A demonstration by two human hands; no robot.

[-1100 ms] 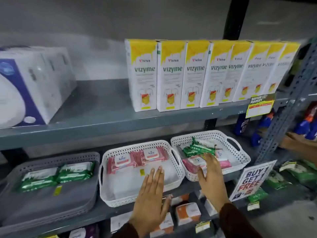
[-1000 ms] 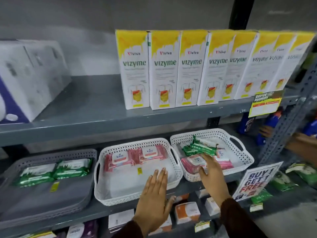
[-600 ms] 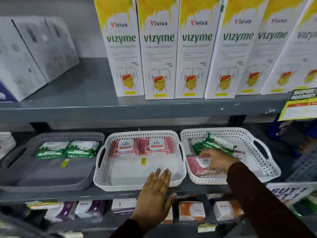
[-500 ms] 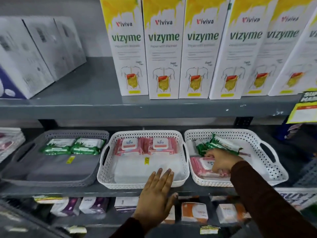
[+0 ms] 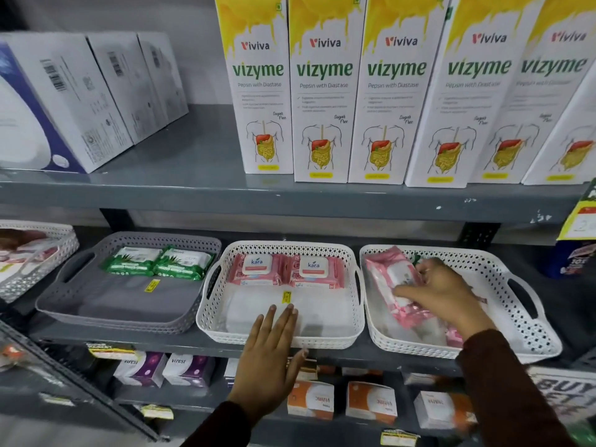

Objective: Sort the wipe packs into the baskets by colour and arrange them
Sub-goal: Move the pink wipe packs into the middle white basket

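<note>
I see the glossy pink plastic wipe pack (image 5: 392, 287) tilted up inside the right white perforated plastic basket (image 5: 503, 304), its top end raised near the basket's back left corner. My right hand (image 5: 440, 293) has its fingers curled over the pack, pinching it from the right side; the pack itself is blurred. Just left, the middle white perforated plastic basket (image 5: 322, 341) carries two flat pink Kara wipe packs (image 5: 285, 269) side by side along its back wall. My left hand (image 5: 269, 353) lies flat and spread, fingers together, over that basket's front rim, gripping nothing. Further left, the grey perforated plastic basket (image 5: 106, 312) holds two green wipe packs (image 5: 158, 262) at its back. All three baskets stand on a grey metal shelf (image 5: 193, 341). Above stands a row of tall white-and-yellow Vizyme cartons (image 5: 354, 91).
</note>
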